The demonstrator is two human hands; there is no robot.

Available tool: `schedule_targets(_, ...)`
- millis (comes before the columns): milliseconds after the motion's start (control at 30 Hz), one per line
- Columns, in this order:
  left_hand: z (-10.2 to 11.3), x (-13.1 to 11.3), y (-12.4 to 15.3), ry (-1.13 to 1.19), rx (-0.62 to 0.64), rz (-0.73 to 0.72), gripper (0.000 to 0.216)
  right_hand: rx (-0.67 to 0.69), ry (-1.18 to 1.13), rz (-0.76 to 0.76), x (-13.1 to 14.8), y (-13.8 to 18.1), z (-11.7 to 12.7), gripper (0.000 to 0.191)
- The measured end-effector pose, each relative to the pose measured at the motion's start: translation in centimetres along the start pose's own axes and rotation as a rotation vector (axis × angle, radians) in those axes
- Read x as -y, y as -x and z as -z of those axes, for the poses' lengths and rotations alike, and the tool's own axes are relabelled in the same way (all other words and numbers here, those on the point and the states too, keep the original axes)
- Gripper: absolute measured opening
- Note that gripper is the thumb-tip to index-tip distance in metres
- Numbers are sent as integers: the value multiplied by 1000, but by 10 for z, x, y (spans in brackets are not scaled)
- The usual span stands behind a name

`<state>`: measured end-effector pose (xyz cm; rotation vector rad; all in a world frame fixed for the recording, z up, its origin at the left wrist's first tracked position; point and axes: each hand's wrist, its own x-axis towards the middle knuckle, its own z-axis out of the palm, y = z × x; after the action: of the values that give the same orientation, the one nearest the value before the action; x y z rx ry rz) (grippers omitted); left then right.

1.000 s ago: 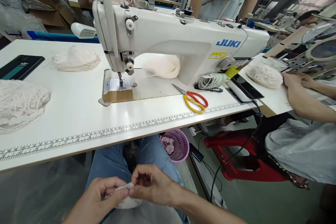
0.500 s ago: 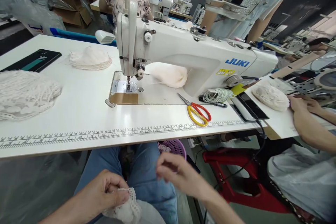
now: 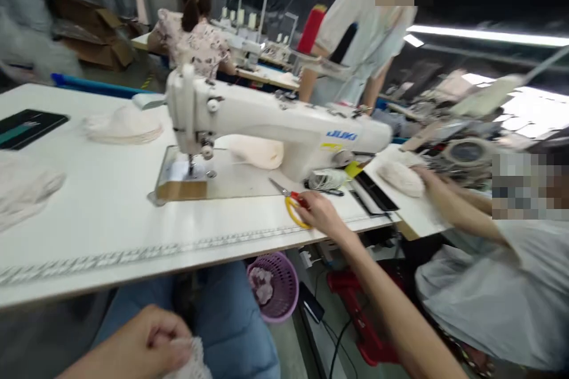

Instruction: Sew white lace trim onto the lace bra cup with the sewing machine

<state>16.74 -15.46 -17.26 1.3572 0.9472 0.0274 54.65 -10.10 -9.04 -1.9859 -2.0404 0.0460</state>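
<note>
With my left hand (image 3: pixel 146 340) clenched on the lace piece (image 3: pixel 189 361), I should seat my right hand (image 3: pixel 322 213) fingers fully into the scissors (image 3: pixel 291 204) handles before lifting.

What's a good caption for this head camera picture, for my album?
Right hand reaching the scissors beside a white sewing machine, left hand holding lace fabric.

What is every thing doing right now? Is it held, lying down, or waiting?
Left hand: closed on lace piece, over the lap.
Right hand: on the scissors.
Scissors: lying on the table.
Sewing machine: nothing under its needle.
Purple basket: holds scraps.
</note>
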Motion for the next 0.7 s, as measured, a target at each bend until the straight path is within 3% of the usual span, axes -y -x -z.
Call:
schedule_targets(133,5,-23,18,161,32,68,52,4,-72,25,5,10,8,20)
schedule_targets(233,6,-27,23,196,27,87,47,33,-166,32,26,37,21,23)
schedule_targets(267,6,-28,24,194,29,87,47,82,-253,30,38,49,25,24)
schedule_targets(333,6,-28,26,185,47,80,47,312,-458,36,64,71,30,33)
schedule_targets(467,4,-28,27,174,69,67,44,650,-586,104,104,101,21,46)
schedule_targets(700,-4,-21,33,185,13,34,34,824,-558,99,113,107,-5,46)
